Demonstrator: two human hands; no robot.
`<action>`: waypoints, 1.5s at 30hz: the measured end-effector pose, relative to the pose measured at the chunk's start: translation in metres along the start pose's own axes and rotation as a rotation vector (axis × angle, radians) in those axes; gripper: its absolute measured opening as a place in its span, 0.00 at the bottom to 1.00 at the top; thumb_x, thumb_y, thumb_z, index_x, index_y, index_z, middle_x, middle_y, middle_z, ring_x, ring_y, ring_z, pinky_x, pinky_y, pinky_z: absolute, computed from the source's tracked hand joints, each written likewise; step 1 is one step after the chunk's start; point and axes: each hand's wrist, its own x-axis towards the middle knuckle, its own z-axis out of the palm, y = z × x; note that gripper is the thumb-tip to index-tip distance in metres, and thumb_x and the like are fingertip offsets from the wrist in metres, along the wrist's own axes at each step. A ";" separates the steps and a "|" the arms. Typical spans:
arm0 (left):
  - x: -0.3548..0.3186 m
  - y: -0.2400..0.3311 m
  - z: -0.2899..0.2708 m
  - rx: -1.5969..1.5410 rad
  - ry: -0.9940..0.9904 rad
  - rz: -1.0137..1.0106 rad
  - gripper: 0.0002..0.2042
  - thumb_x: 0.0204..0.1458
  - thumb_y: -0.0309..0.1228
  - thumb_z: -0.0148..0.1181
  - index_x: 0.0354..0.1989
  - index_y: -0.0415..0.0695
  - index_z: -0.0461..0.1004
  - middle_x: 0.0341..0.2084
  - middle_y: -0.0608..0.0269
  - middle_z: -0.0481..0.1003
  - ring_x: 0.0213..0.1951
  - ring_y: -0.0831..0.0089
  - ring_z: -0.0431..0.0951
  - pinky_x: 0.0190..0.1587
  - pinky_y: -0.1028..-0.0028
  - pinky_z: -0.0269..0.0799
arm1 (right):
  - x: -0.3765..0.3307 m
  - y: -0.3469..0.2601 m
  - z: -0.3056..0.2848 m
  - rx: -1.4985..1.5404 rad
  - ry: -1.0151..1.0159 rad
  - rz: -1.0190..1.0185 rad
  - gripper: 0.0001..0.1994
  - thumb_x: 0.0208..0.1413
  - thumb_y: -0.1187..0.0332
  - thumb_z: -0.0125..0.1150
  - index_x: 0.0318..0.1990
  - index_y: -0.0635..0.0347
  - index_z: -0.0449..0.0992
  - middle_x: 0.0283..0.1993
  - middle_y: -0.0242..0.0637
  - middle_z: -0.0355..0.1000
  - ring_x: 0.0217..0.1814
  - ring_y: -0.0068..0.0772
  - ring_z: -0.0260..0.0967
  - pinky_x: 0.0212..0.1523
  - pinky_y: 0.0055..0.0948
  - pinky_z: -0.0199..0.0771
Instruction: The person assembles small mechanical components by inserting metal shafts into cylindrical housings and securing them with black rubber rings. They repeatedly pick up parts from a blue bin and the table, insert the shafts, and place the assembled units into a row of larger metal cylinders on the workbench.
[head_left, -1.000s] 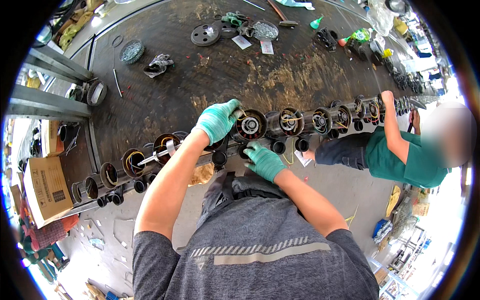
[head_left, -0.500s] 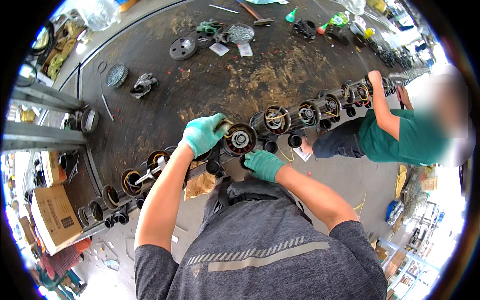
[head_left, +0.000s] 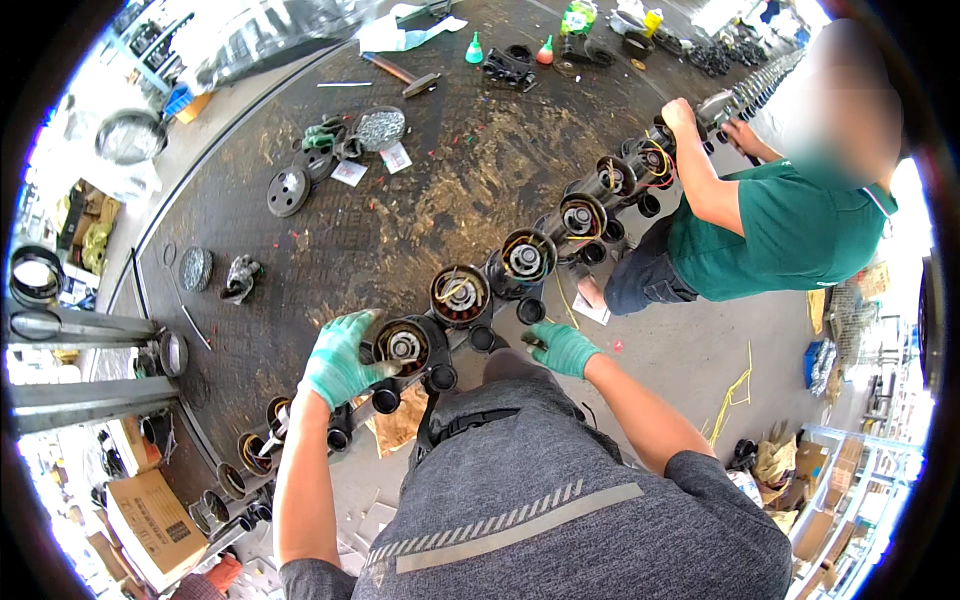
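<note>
A row of round dark motor housings, with ringed parts and yellow wires inside, runs diagonally along the table edge. My left hand (head_left: 345, 358), in a green glove, is at the left side of one housing (head_left: 405, 345). Its thumb and fingers are spread, the thumb close to the rim; whether it touches is unclear. My right hand (head_left: 562, 350), gloved alike, hovers right of the row with fingers apart and nothing visible in them. A short black tube end (head_left: 530, 311) is nearest to it. Another housing (head_left: 460, 296) sits between my hands.
A co-worker in a green shirt (head_left: 775, 235) works at the row's far right. On the dark table (head_left: 330, 240) lie a hammer (head_left: 410, 82), a holed disc (head_left: 288, 191), a coiled grey pad (head_left: 197, 269) and small bottles (head_left: 474, 48). A cardboard box (head_left: 155, 520) stands at lower left.
The view has turned, shifting the row down and left. My left hand has opened from its pinch at a housing's rim. My right hand has come away from the black tube ends.
</note>
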 end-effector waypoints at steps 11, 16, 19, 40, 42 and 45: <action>0.090 0.117 0.059 0.060 -0.011 -0.025 0.62 0.37 0.43 0.85 0.81 0.50 0.50 0.79 0.46 0.51 0.74 0.38 0.59 0.74 0.49 0.63 | 0.032 0.072 0.019 0.207 0.066 0.224 0.32 0.65 0.49 0.65 0.65 0.66 0.69 0.54 0.58 0.80 0.50 0.59 0.80 0.53 0.49 0.79; 0.094 0.116 0.078 0.129 0.103 -0.054 0.50 0.40 0.41 0.83 0.75 0.51 0.63 0.70 0.48 0.62 0.65 0.42 0.68 0.66 0.51 0.73 | 0.042 0.050 -0.006 1.083 -0.051 0.316 0.42 0.63 0.44 0.68 0.71 0.69 0.61 0.58 0.55 0.78 0.48 0.48 0.82 0.49 0.43 0.82; 0.099 0.113 0.080 0.156 0.131 0.021 0.48 0.38 0.40 0.84 0.72 0.50 0.67 0.67 0.48 0.65 0.61 0.42 0.70 0.61 0.51 0.75 | 0.068 0.055 -0.004 0.790 0.000 0.411 0.48 0.58 0.56 0.73 0.76 0.77 0.52 0.62 0.62 0.75 0.58 0.49 0.80 0.55 0.41 0.82; 0.095 0.113 0.082 0.157 0.112 0.067 0.47 0.32 0.39 0.85 0.68 0.51 0.71 0.64 0.49 0.69 0.60 0.43 0.72 0.60 0.51 0.76 | 0.058 0.158 0.026 0.590 0.303 0.195 0.30 0.70 0.47 0.60 0.66 0.65 0.73 0.50 0.48 0.81 0.40 0.37 0.83 0.40 0.38 0.82; 0.092 0.113 0.082 0.180 0.129 0.043 0.45 0.34 0.41 0.85 0.67 0.50 0.71 0.65 0.50 0.69 0.60 0.44 0.73 0.60 0.52 0.77 | 0.038 0.174 0.003 0.883 0.061 0.572 0.27 0.71 0.48 0.57 0.62 0.63 0.77 0.55 0.52 0.81 0.53 0.46 0.82 0.52 0.47 0.81; 0.097 0.117 0.081 0.128 0.118 0.066 0.44 0.35 0.39 0.84 0.67 0.47 0.72 0.64 0.49 0.69 0.61 0.44 0.72 0.60 0.52 0.77 | -0.012 0.297 0.072 0.020 -0.086 0.548 0.25 0.67 0.50 0.55 0.59 0.59 0.80 0.60 0.57 0.79 0.61 0.53 0.79 0.61 0.51 0.77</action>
